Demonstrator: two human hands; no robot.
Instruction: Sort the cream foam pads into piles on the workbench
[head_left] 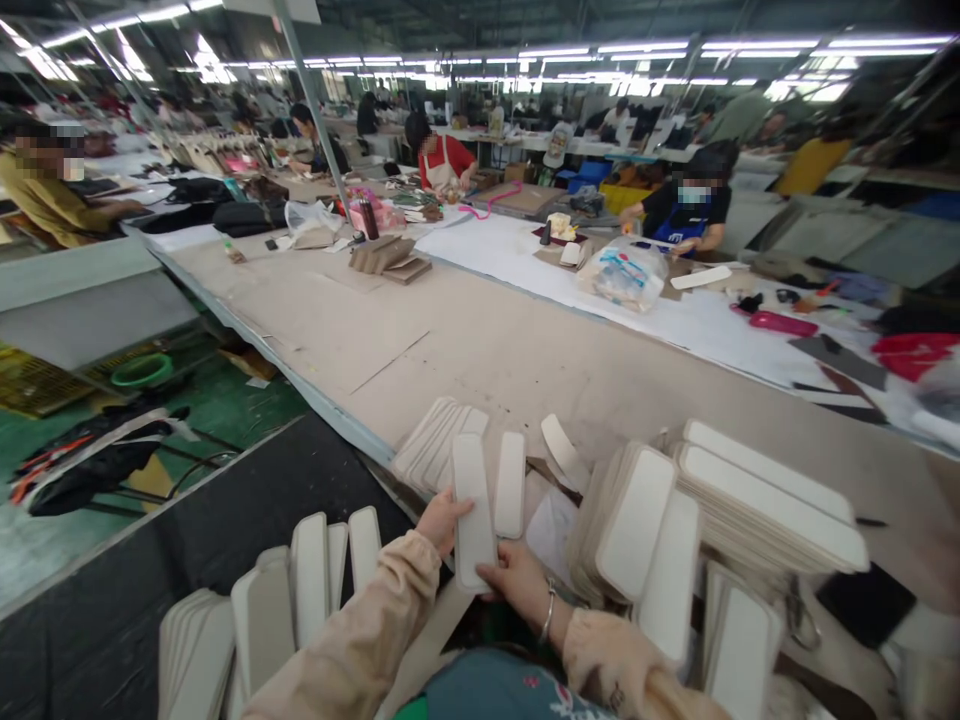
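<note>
A long pale panel with rounded corners [472,520] is held upright between my two hands. My left hand [444,520] grips its left edge, with the thumb on its face. Lower down, my right hand [519,582] pinches its bottom right corner. Just behind it a similar narrow panel [510,485] lies on the table, beside a fanned stack of panels [435,440]. To the right of my right hand leans a thick stack of panels [634,520]. Left of my left sleeve, more panels [311,570] rest on a black surface.
The long table [322,320] stretches ahead, bearing brown boards [386,258] and a clear plastic bag [622,272]. More stacked panels [772,500] and a black flat object [866,603] lie at right. Several people work across the tables, one in a red top [450,165].
</note>
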